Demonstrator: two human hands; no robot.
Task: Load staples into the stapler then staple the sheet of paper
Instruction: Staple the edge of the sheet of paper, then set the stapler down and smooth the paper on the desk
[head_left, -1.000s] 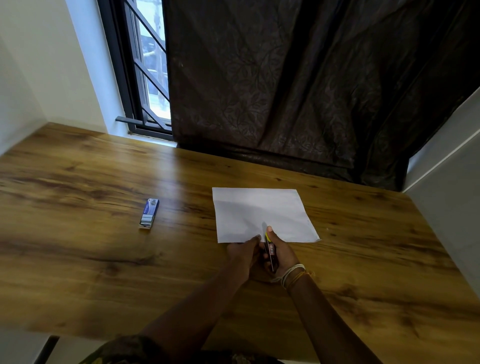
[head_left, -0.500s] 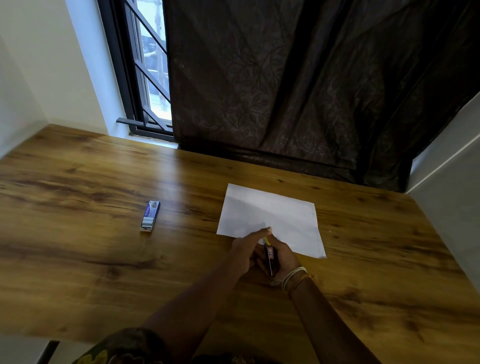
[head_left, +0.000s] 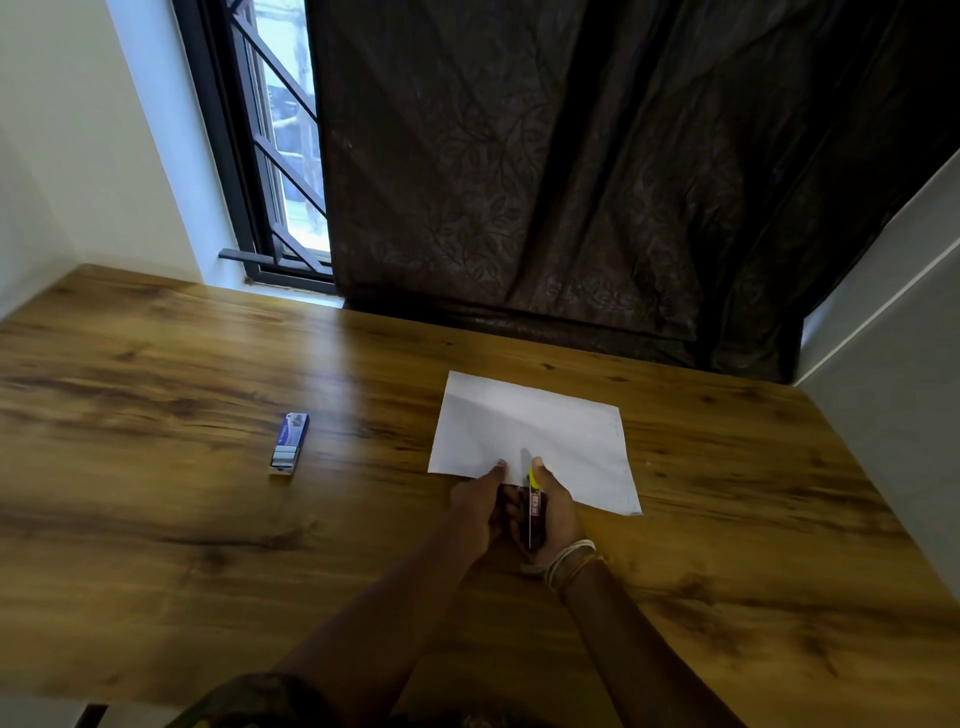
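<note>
A white sheet of paper (head_left: 535, 436) lies turned at an angle on the wooden table (head_left: 208, 519). My right hand (head_left: 558, 514) grips a small dark stapler (head_left: 535, 512) with a yellow tip at the sheet's near edge. My left hand (head_left: 475, 501) sits close beside it, fingertips touching the paper's near edge; whether it also holds the stapler is hidden. A blue staple box (head_left: 289, 441) lies open on the table to the left, a strip of staples showing at its near end.
A dark curtain (head_left: 571, 182) hangs behind the table's far edge, and a barred window (head_left: 280, 156) is at the back left. A grey wall (head_left: 893, 415) borders the table on the right.
The paper has been rotated clockwise, so its right corner now sits nearer to me. Both hands stay together at its near edge with the stapler.
</note>
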